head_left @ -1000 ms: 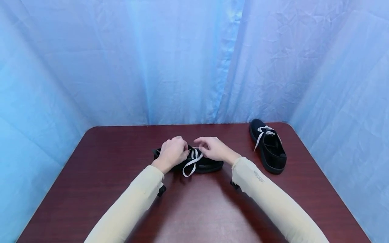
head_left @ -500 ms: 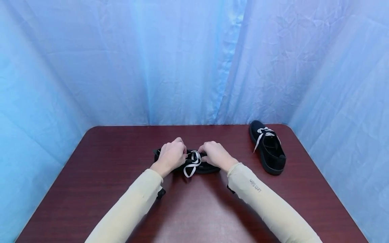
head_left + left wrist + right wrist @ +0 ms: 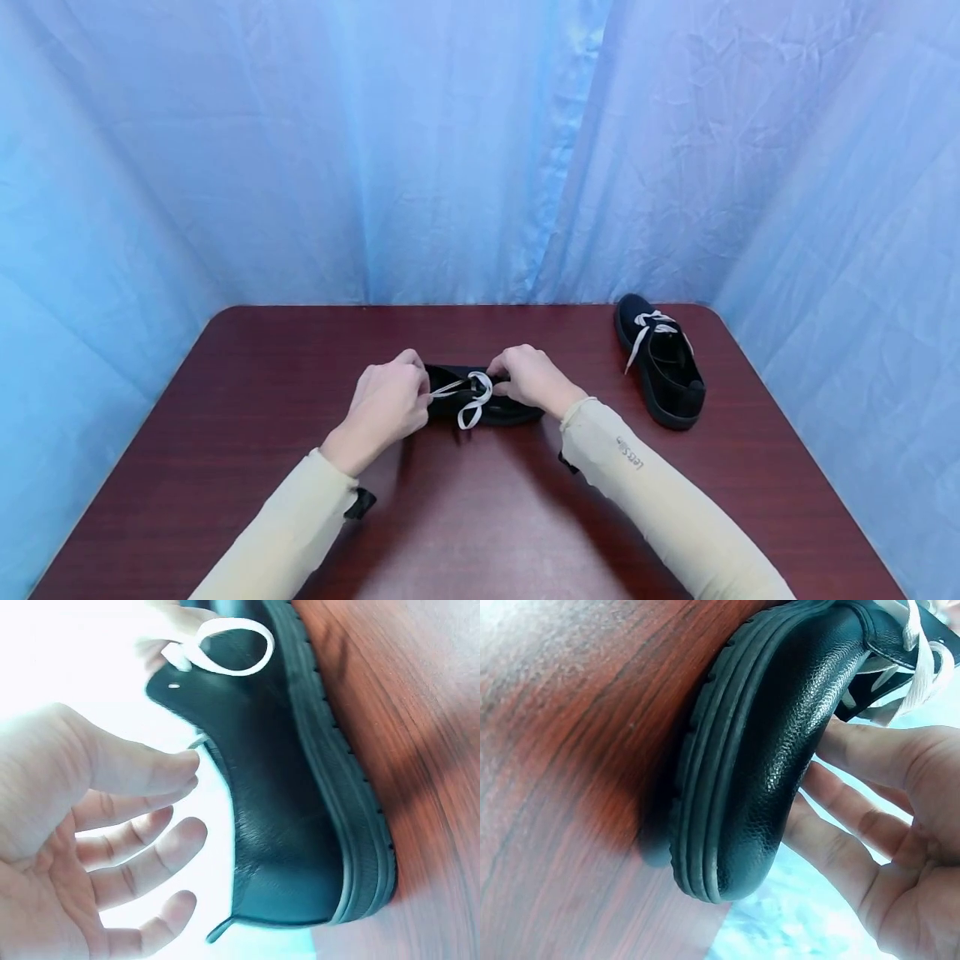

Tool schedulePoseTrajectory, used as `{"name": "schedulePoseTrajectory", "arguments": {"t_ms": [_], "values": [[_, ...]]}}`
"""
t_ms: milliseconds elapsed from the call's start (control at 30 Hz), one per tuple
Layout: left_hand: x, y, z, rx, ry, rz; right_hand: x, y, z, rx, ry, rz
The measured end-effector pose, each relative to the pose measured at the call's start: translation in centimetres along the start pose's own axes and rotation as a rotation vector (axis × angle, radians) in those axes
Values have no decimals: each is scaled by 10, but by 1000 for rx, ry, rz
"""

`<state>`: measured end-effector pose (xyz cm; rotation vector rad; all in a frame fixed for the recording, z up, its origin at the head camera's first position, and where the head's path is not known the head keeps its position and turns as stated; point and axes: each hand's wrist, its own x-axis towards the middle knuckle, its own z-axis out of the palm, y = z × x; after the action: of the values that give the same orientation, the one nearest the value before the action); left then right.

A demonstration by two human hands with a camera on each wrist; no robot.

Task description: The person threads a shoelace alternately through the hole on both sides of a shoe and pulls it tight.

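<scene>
A black shoe (image 3: 510,411) with white laces lies on the table, toe to the right. My left hand (image 3: 386,400) is over its heel end and pinches one end of the white shoelace (image 3: 448,388) between thumb and finger. The lace runs taut from there to the knot. A lace loop (image 3: 236,646) hangs down the near side of the shoe. My right hand (image 3: 531,379) rests on the toe end, and in the right wrist view its fairly straight fingers (image 3: 832,840) touch the black upper (image 3: 780,757). No lace shows between them.
A second black shoe (image 3: 678,400) with loose white laces lies at the right back of the dark red table (image 3: 480,517). Light blue curtains (image 3: 450,150) hang behind the table and along both sides.
My left hand has moved left toward the heel, drawing the lace out straight. My right hand has shifted slightly down and settled on the toe. The lace loop has become smaller.
</scene>
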<state>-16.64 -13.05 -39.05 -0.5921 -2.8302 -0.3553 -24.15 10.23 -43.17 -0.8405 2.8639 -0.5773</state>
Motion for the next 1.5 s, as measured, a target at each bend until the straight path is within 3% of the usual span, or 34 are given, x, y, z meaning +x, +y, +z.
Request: {"name": "schedulePoseTrajectory", "arguments": {"t_ms": [100, 200, 367, 500, 667, 767, 967, 1167, 1300, 1500], "values": [[-9, 1, -6, -38, 8, -7, -1, -1, -1, 2, -5, 5], [-9, 1, -5, -55, -17, -8, -2, -1, -2, 3, -10, 21], [4, -2, 6, -86, -86, -9, -2, -1, -1, -17, -3, 28], [15, -1, 18, -171, -143, -13, -2, 1, 0, -13, -7, 27], [23, -1, 23, -281, -241, -65, -5, 8, 1, 88, 5, 29], [23, 1, 23, -235, -248, -67, -7, 12, 0, 147, 29, 10], [16, 4, 19, -51, -190, -83, -9, 9, -4, 258, -5, -56], [5, 4, 8, -30, -115, -108, -12, 4, -9, 351, -71, -18], [-3, 8, 5, -29, -51, -121, -14, 1, -10, 508, -132, 0], [-19, 26, 24, -41, 107, -145, -16, -7, -7, 729, -176, 52]]}}
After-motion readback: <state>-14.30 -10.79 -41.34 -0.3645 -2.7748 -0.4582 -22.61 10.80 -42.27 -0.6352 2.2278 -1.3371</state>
